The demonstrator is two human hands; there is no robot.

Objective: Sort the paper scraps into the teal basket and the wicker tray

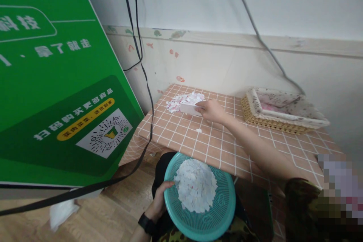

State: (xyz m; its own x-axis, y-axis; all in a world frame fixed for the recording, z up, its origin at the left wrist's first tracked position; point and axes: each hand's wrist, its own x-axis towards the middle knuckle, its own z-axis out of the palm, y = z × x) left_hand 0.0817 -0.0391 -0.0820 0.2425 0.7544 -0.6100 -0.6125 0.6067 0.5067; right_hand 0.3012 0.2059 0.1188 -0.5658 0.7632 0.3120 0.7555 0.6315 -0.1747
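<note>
My left hand (162, 196) grips the left rim of a round teal plastic basket (224, 196) with a slotted bottom. The basket rests over my lap, below the table's front edge. A heap of small white paper scraps (195, 185) lies in it. Over the table, my right hand (210, 110) is closed on the end of a flat white card (190, 109). The card's far end meets a spread pile of torn paper scraps (181, 100), white with some pink. One stray scrap (199, 131) lies nearer the front edge.
The table wears a brown checked cloth (227, 143). A lined wicker basket (283, 115) stands at the back right by the wall. On the left, a large green sign panel (56, 83) has black cords (147, 121) hanging before it. A white plastic bag (62, 211) lies on the floor.
</note>
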